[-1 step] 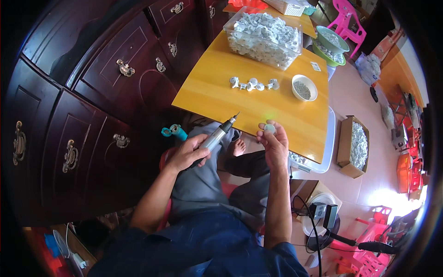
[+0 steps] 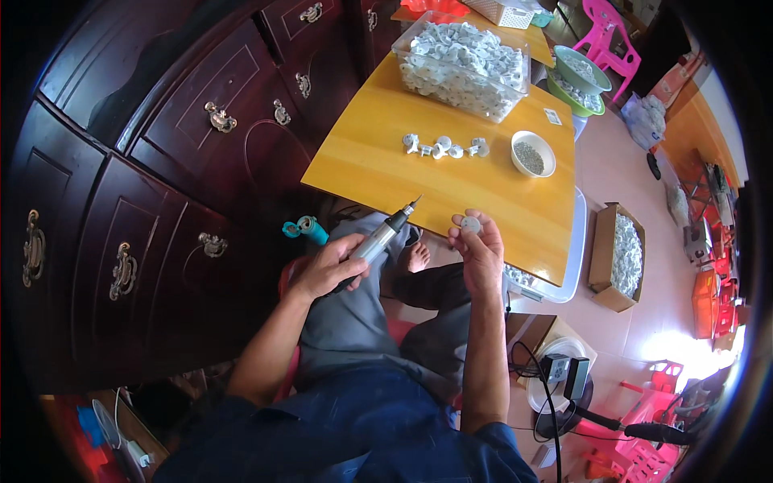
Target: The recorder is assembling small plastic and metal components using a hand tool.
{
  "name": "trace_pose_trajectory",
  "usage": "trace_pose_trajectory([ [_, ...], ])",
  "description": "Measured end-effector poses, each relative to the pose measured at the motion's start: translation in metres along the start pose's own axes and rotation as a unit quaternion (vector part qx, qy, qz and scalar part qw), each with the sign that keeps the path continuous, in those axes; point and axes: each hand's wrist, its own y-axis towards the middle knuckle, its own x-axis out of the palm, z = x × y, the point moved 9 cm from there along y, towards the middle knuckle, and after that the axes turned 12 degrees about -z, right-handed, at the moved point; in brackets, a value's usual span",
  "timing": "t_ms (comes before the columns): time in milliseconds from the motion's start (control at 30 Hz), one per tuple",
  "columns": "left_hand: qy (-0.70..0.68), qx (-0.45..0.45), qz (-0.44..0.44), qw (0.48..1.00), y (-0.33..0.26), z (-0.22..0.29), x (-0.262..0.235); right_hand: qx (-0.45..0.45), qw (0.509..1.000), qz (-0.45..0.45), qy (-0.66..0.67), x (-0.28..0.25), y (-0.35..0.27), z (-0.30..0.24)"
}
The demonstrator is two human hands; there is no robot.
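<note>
My left hand [image 2: 336,264] is wrapped round a grey and black electric screwdriver [image 2: 380,240]. Its thin bit points up and away, over the near edge of the wooden table [image 2: 362,157]. With thumb and fingertips, my right hand [image 2: 483,258] pinches a small round white plastic piece [image 2: 471,224] just over that edge, apart from the bit. Farther in on the table lie several white plastic parts [image 2: 443,148] in a loose row. To their right stands a white bowl [image 2: 549,153] with small grey metallic pieces [image 2: 528,158], too small to make out clearly.
A clear bin [image 2: 526,74] heaped with white parts stands at the table's far side. Dark drawers [image 2: 193,121] line the left. On the right floor are a cardboard box [image 2: 602,249] of white parts and a black cable [image 2: 554,402]. A teal bottle [image 2: 312,230] is left of my knee.
A faint green glow on the table by my right hand, and on the round piece, is gone. Both hands hold the same pose.
</note>
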Motion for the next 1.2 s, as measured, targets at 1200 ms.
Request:
trace_pose_trajectory([
  [1200,-0.216,-0.056,-0.218,0.950,-0.002,-0.002,0.094,0.029,0.968,-0.209,0.137,0.053,-0.033,0.001],
])
